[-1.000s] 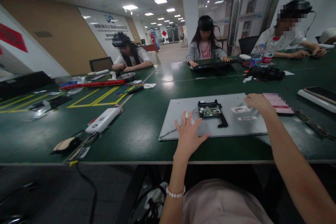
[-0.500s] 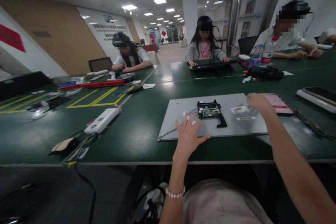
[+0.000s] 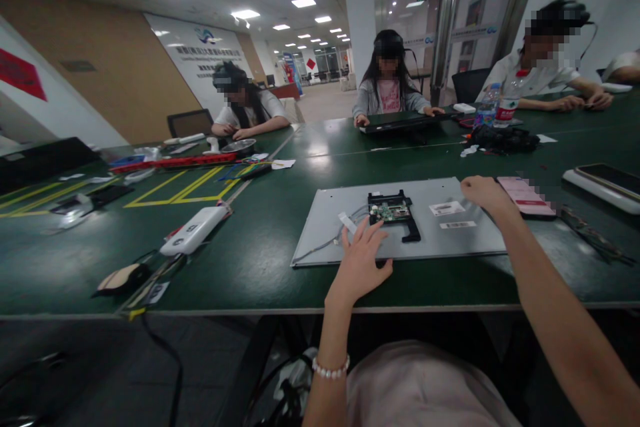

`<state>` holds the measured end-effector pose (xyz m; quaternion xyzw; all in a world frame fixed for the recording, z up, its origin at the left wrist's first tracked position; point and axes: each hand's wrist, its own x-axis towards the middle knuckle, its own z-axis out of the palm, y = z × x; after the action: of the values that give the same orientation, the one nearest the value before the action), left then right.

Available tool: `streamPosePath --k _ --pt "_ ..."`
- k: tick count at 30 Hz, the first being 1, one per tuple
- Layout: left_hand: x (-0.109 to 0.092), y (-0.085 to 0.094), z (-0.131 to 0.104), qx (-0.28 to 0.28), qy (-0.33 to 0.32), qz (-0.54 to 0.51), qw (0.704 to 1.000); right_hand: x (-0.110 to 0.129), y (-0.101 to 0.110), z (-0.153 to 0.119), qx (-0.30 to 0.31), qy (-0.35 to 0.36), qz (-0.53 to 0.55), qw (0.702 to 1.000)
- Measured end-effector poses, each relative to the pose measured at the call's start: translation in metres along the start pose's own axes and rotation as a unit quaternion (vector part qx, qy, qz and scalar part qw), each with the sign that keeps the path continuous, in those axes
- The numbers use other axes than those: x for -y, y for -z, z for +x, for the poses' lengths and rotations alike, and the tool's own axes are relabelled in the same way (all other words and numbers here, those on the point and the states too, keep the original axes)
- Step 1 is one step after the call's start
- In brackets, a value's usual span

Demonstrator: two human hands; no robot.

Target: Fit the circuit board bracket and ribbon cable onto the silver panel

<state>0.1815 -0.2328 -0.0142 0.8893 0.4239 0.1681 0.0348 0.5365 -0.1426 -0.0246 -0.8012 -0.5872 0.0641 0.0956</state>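
Looks like handling the flat panel (image 3: 433,240) on the green table (image 3: 260,227); any shift calls for support at both ends. Left hand (image 3: 361,265) is splayed at its near edge, gripping nothing; right hand (image 3: 484,195) curls at its far-right corner, can't tell if grasping. Circuit board (image 3: 393,212) faces up, long axis left-right.

The right hand (image 3: 485,195) hides its own fingertips, their hold unclear; the left hand (image 3: 361,263) covers part of the grey panel's (image 3: 323,217) near edge. Print on the white labels (image 3: 447,208) is too small to read.
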Motion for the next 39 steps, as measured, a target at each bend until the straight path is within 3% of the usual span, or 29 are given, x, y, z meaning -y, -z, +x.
streamPosePath --k 7,12,16,27,39 --pt "0.001 -0.004 0.002 -0.009 0.004 -0.022 1.0 0.01 0.007 -0.008 -0.008 0.004 0.026 1.0" --pt "0.003 -0.005 0.004 -0.022 0.021 -0.031 0.999 0.032 0.007 -0.017 0.051 0.027 0.146 0.988" --pt "0.005 -0.007 0.004 -0.028 0.015 -0.041 0.999 0.04 0.006 -0.018 -0.015 0.034 0.099 0.994" --pt "0.005 -0.009 0.004 0.002 -0.016 -0.058 0.998 0.006 0.002 -0.004 0.009 0.01 0.091 0.996" --pt "0.007 -0.01 0.004 0.007 -0.021 -0.06 0.998 0.006 0.014 -0.014 -0.005 -0.011 0.164 0.986"
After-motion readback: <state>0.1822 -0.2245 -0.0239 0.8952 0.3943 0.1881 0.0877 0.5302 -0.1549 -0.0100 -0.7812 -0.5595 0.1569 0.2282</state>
